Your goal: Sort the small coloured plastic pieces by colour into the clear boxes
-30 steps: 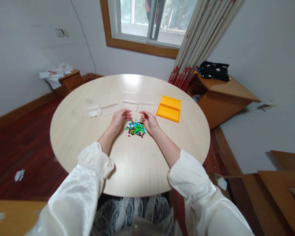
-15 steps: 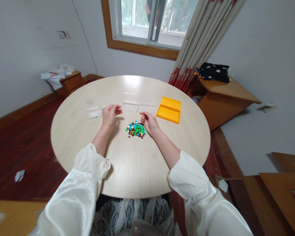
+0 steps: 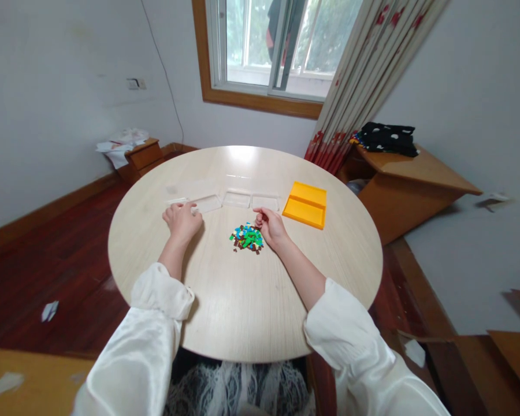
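Observation:
A pile of small green, blue, brown and cream pieces (image 3: 248,237) lies on the round table (image 3: 234,306). My right hand (image 3: 272,227) is at the pile's right edge, its fingers curled together; whatever they may hold is too small to make out. Over the leftmost clear plastic box (image 3: 177,201), my left hand (image 3: 182,219) reaches down with fingers spread, hiding most of that box. Further clear boxes (image 3: 236,198) stand in a row behind the pile. To their right is a yellow two-compartment tray (image 3: 305,204).
A wooden cabinet (image 3: 416,173) with dark folded cloth (image 3: 387,138) stands at the right beyond the table. Behind the table are a window (image 3: 281,52) and a curtain (image 3: 372,63). A small wooden stand (image 3: 145,157) holds papers at the left.
My left hand has moved left onto the leftmost box, its palm turned down. My right hand stays beside the pile. The whole view has shifted slightly.

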A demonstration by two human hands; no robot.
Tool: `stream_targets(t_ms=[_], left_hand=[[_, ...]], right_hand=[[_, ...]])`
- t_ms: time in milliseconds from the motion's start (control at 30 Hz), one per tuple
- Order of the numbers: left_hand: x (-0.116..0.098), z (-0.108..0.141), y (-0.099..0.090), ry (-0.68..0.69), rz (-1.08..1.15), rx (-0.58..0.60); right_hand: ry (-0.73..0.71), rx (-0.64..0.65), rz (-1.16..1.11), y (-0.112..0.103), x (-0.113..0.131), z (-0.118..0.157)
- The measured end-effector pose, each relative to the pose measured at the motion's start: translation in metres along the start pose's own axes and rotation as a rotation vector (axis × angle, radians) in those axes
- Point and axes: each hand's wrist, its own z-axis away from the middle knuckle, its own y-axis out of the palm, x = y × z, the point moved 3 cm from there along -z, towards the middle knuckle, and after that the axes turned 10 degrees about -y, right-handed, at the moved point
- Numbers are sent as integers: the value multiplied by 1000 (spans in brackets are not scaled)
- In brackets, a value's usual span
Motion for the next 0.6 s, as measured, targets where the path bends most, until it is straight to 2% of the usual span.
stream_targets(t_ms=[100, 367, 467, 600], left_hand=[[-3, 3, 2, 40, -102, 52], [-9, 5, 0, 138, -179, 61], [-11, 4, 5, 168, -180, 80], [-11, 3, 10, 184, -166, 84]], right_hand=[[-8, 2, 11, 0, 0, 0], [-92, 22, 130, -2, -4, -1], [-191, 5, 316, -5, -4, -3], [-428, 19, 707, -7, 4, -7]])
